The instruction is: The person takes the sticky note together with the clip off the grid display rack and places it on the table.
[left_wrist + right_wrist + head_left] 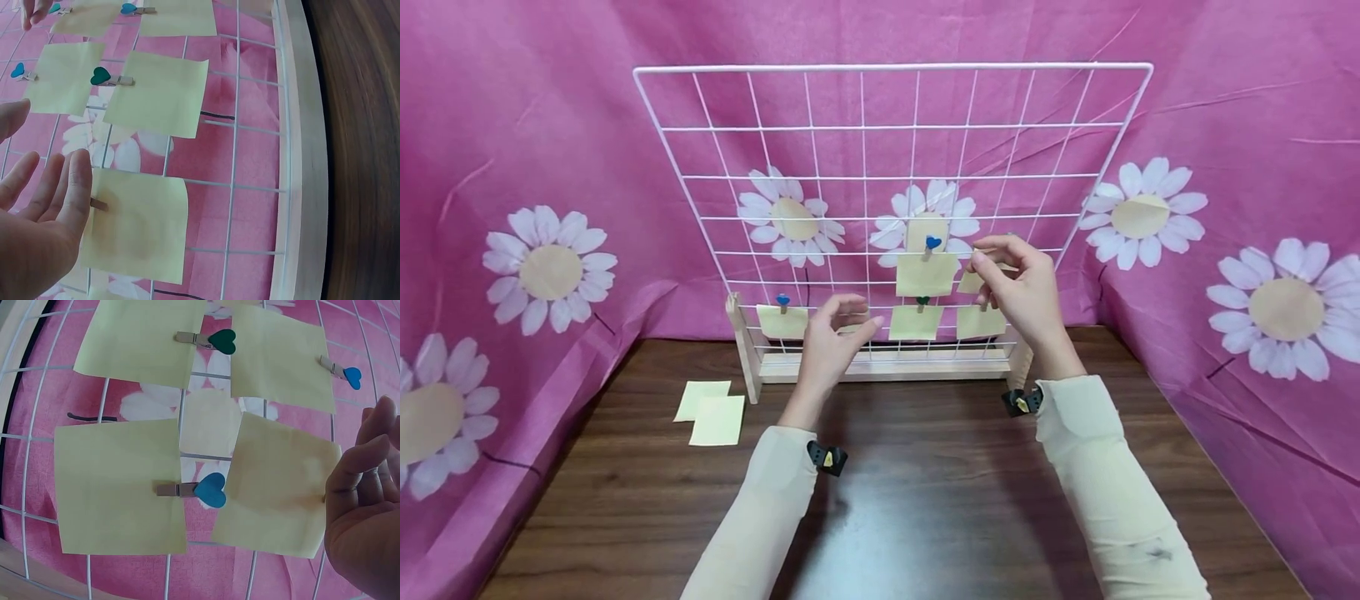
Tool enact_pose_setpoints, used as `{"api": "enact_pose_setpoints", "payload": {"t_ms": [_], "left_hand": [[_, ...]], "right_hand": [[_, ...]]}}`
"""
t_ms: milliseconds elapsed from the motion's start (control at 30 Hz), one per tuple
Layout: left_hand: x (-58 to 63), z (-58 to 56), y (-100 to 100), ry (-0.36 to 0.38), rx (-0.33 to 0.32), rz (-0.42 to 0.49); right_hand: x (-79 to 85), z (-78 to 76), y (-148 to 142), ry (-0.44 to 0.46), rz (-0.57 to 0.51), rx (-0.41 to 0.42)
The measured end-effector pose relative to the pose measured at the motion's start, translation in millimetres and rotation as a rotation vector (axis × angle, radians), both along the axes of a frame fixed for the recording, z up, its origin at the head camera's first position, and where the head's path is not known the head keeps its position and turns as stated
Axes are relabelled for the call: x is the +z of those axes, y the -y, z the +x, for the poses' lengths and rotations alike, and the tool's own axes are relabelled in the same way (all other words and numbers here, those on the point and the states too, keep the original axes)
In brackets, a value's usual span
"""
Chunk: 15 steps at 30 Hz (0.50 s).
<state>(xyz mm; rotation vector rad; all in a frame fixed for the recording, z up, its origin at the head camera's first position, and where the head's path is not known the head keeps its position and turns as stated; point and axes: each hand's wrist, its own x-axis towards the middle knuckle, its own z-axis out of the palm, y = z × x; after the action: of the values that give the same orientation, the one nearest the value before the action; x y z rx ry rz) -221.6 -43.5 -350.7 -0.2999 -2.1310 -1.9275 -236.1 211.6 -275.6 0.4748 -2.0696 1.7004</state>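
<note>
My left hand is in front of the lower part of the white wire grid, thumb apart from the fingers, holding nothing. It partly covers a yellow sticky note, whose clip shows only its wooden end beside the fingertips. My right hand, fingers loosely bent, is by the top of the upper right sticky note. A teal heart clip on that note shows just apart from its fingertips. Beside it hangs a sticky note under a blue heart clip. Below hangs another with a green heart clip.
A sticky note with a blue heart clip hangs at the grid's lower left. Another note hangs lower right. Two loose sticky notes overlap on the brown table. The grid's wooden stand is near the pink daisy backdrop.
</note>
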Motion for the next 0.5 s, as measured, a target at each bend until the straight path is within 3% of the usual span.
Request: {"api": "enact_pose_setpoints", "payload": {"t_ms": [500], "left_hand": [[8.4, -8.5, -20.4, -0.029, 0.007, -0.002]], "right_hand": [[14.1, -11.7, 17.1, 0.034, 0.080, 0.025]]}}
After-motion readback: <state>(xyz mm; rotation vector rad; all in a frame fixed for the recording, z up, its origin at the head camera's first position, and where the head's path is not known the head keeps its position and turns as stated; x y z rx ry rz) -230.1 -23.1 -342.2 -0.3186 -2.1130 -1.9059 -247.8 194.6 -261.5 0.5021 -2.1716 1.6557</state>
